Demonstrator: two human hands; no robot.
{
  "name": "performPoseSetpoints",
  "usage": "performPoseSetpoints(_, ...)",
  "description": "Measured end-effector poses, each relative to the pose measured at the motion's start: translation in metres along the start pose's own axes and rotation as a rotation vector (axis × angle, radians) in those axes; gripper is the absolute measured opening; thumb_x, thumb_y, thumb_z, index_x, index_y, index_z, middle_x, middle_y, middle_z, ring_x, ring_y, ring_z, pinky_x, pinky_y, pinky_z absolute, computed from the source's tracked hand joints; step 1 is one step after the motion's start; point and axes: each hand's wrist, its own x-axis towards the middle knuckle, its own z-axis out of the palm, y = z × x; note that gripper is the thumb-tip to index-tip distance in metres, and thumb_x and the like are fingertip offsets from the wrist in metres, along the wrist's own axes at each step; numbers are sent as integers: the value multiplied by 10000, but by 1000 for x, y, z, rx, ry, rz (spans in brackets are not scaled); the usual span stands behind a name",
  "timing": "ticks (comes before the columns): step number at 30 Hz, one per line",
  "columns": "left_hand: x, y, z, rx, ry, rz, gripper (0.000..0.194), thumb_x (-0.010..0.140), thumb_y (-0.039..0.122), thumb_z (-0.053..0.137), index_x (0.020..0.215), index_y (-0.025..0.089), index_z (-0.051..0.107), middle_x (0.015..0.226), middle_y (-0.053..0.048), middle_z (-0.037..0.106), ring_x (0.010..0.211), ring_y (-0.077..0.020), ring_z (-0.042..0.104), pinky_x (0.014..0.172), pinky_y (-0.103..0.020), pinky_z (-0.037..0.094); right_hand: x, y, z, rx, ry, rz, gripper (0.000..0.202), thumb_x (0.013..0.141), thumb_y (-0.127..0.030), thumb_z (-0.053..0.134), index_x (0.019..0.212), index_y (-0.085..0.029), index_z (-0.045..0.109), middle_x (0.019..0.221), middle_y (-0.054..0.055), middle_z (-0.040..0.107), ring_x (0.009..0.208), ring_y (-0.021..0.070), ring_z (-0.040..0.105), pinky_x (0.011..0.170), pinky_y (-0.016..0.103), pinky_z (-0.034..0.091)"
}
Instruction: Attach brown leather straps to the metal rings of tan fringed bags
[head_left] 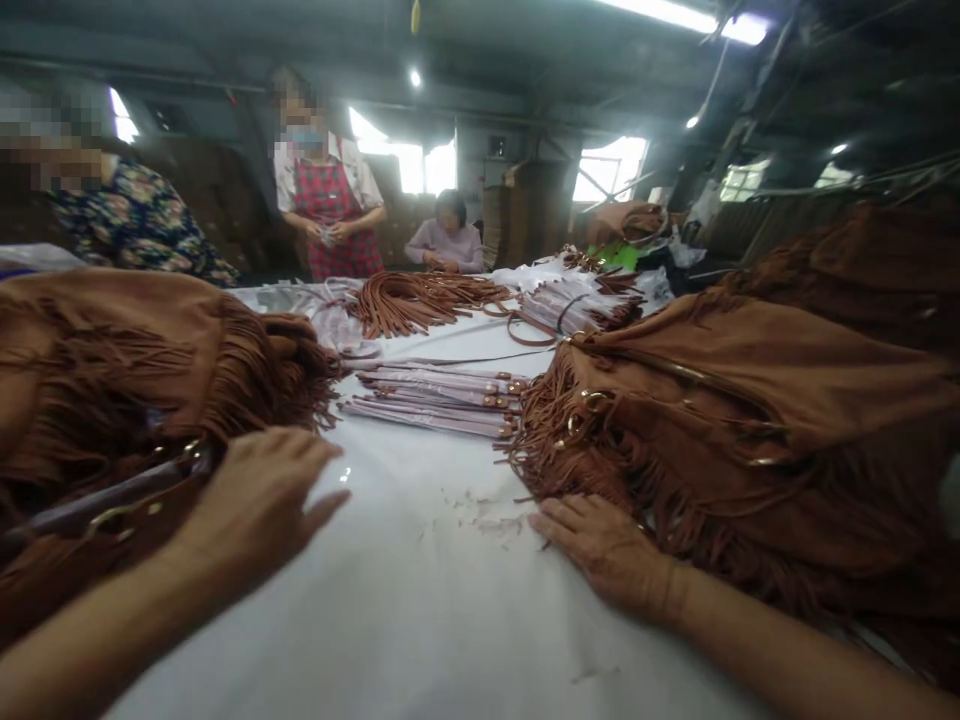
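Note:
Palm down, my left hand (262,492) has its thumb apart from the fingers and holds nothing, beside the brown fringed bag pile (135,310) on the left. My right hand (600,545) lies with fingers extended at the fringe of another brown bag pile (787,360) on the right, with nothing held. Gold rings and a zipper show on that right pile. Between the piles, wrapped straps (442,398) with brown ends lie on the white table (390,600). Small pale scraps (491,522) are scattered between my hands.
Brown strips (420,298) and another wrapped bundle (574,303) lie farther back. Across the table are a person in a red checked apron (337,205), a seated person in light purple (457,245), and a person in a floral top (146,220) at left.

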Motion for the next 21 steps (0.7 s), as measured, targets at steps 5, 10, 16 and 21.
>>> performPoseSetpoints(5, -63, -13, 61, 322, -140, 289, 281, 779, 337, 602, 1044, 244, 614, 1052, -41, 630, 1012, -258, 528, 911, -438, 395, 23, 11, -30, -12, -129, 164, 276, 847, -117, 394, 968, -162, 639, 947, 97, 640, 850, 193, 578, 760, 305, 444)
performPoseSetpoints(10, -84, -37, 82, 278, -18, 359, 281, 819, 340, 571, 1063, 205, 545, 1040, -60, 608, 949, -198, 548, 833, -308, 468, 133, -6, -47, -28, -67, 91, 245, 901, -259, 400, 1027, -194, 600, 1020, 84, 629, 952, 203, 579, 794, 299, 460)
performPoseSetpoints(16, -77, -30, 75, 306, 56, 415, 226, 786, 247, 591, 993, 172, 539, 954, -68, 624, 866, -201, 570, 775, -314, 507, 237, -4, -14, -163, -151, 147, 346, 810, -7, 345, 1026, -41, 613, 1005, 227, 623, 928, 310, 623, 728, 426, 498)
performPoseSetpoints(21, -78, -29, 71, 245, 64, 456, 103, 822, 190, 526, 921, 170, 540, 884, -62, 629, 813, -195, 576, 740, -327, 514, 241, -11, -22, -168, -224, 143, 323, 794, 8, 381, 981, -24, 642, 969, 251, 647, 922, 327, 637, 739, 455, 499)
